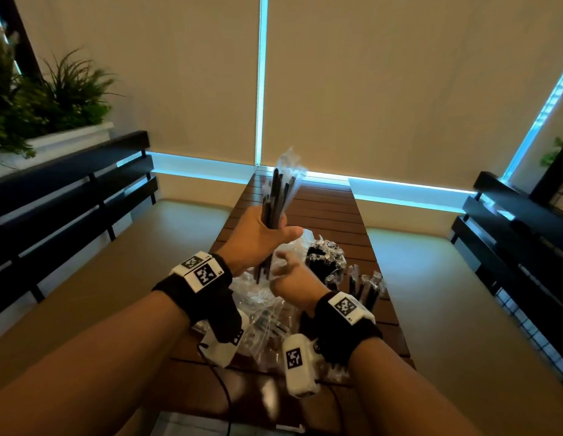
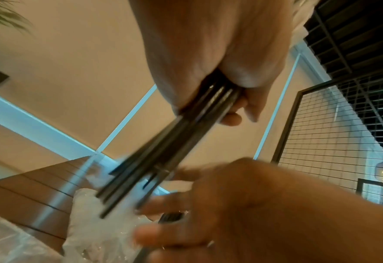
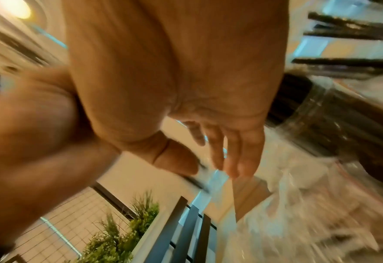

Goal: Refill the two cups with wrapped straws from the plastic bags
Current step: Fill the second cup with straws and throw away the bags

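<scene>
My left hand (image 1: 271, 228) grips a bundle of black wrapped straws (image 1: 278, 196) and holds it upright above the wooden slat table (image 1: 330, 209). In the left wrist view the same straws (image 2: 168, 151) stick out below the left hand (image 2: 228, 101). My right hand (image 1: 285, 266) is open just beneath, its straight fingers (image 2: 163, 204) near the straws' lower ends; the frames do not show whether they touch. Two cups with straws stand to the right, one (image 1: 325, 259) nearer the hands and one (image 1: 366, 287) further right. Crumpled clear plastic bags (image 1: 261, 313) lie under both wrists. The right wrist view shows the right hand (image 3: 222, 153) empty.
Black slatted benches flank the table, one on the left (image 1: 69, 190) and one on the right (image 1: 509, 221). A white planter with green plants (image 1: 50, 99) stands behind the left bench. Beige blinds (image 1: 368, 89) close off the far end. A black cable (image 1: 223, 391) hangs off the table's near edge.
</scene>
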Tool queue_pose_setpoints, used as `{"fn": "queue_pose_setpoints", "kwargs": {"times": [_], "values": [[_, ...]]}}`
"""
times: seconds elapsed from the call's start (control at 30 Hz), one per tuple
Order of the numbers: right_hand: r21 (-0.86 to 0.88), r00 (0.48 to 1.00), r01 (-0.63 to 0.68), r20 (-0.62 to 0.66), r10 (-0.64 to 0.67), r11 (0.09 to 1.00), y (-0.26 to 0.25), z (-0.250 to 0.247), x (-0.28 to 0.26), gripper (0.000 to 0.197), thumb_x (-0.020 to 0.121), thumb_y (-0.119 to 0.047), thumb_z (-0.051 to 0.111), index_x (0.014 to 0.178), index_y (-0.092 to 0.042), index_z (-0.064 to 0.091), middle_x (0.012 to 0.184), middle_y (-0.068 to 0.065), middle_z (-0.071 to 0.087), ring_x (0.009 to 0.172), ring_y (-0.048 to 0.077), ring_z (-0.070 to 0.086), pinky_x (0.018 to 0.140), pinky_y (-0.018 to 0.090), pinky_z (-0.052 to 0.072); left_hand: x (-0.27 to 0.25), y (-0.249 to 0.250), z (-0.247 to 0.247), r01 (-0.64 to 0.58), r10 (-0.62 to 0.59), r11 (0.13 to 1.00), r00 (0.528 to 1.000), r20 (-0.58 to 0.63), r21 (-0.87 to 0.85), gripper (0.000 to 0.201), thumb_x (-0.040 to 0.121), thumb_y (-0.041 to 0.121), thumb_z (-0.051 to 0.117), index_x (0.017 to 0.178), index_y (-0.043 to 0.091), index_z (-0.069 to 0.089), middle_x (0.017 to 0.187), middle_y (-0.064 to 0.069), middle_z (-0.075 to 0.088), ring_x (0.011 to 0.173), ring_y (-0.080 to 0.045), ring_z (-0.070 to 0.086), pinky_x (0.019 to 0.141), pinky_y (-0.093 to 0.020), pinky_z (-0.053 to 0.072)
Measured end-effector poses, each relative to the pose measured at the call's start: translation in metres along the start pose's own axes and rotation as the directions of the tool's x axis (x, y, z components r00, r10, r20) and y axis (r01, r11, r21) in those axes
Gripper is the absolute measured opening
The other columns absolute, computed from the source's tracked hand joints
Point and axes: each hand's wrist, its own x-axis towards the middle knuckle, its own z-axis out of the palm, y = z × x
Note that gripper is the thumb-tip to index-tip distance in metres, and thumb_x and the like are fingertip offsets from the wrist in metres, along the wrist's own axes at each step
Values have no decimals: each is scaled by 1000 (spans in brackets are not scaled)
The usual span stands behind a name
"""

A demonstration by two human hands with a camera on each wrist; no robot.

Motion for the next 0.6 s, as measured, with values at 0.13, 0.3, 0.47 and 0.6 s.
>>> {"fn": "queue_pose_setpoints", "kwargs": {"times": [0.13,0.3,0.47,0.6], "values": [[50,833,269,-513,-206,962,-56,-37,-28,41,96,-13,49,137,-20,52,133,-3,57,107,7,57,89,27,50,2,-14,-2,46,-21,976,992,-121,213,44,84,25,77,58,16,43,51,9,41,49,-8,37,49,-16,31],[-313,600,490,-556,-575,813,-113,-54,-44,43,100,-42,31,128,-24,59,129,-5,60,119,8,53,100,26,41,-8,-13,17,-10,22,946,999,-33,325,45,83,27,78,57,16,43,52,5,46,51,-12,41,52,-25,36],[-635,714,260,-381,-587,728,-93,-43,-37,59,99,-46,22,90,-15,72,92,2,72,87,21,64,80,38,49,-5,1,35,-92,86,922,996,32,377,18,87,13,69,78,-2,67,70,-11,68,58,-12,57,55,-17,46],[-285,689,492,-450,-568,823,-83,-58,-51,50,100,-45,28,111,-17,67,106,3,67,100,15,61,88,29,47,-5,6,43,-27,32,982,999,-23,189,33,81,18,75,60,2,55,54,-5,53,48,-9,44,51,-27,40]]}}
